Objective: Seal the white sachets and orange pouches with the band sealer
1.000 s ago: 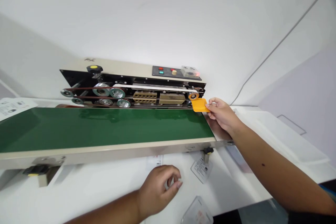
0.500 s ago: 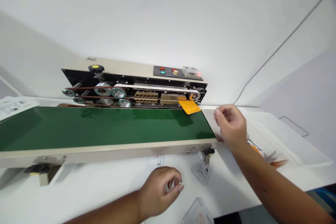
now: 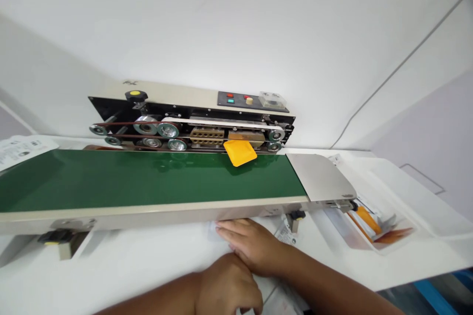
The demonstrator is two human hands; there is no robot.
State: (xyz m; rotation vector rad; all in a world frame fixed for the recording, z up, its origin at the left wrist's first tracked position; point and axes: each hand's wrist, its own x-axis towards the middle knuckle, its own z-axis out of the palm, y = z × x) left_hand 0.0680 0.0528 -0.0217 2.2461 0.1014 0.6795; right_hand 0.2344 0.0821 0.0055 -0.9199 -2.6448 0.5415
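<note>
A yellow-orange pouch [image 3: 240,152] hangs from the jaws of a band sealing machine [image 3: 192,128], over its green conveyor belt [image 3: 155,177]. In front of the machine, my right hand [image 3: 254,246] reaches under the belt's front edge with fingers stretched out. Its fingertips lie over a clear packet [image 3: 213,232] on the table. Nearer to me and partly overlapping it, my left hand [image 3: 229,285] is curled with fingers bent. A sliver of something pale shows at those fingers, too cut off to name. Another printed packet [image 3: 286,233] rests beside the belt's black knob.
A grey metal plate [image 3: 321,177] extends the belt to the right. Beyond it, a clear bin [image 3: 351,229] contains orange and silvery pouches. Printed cards [image 3: 25,151] lie at the belt's left end. A cable [image 3: 388,78] runs down the wall.
The yellow-orange pouch has travelled left along the sealer. My right hand has come from beside the belt's right end down to the table in front. My left hand has shifted slightly down.
</note>
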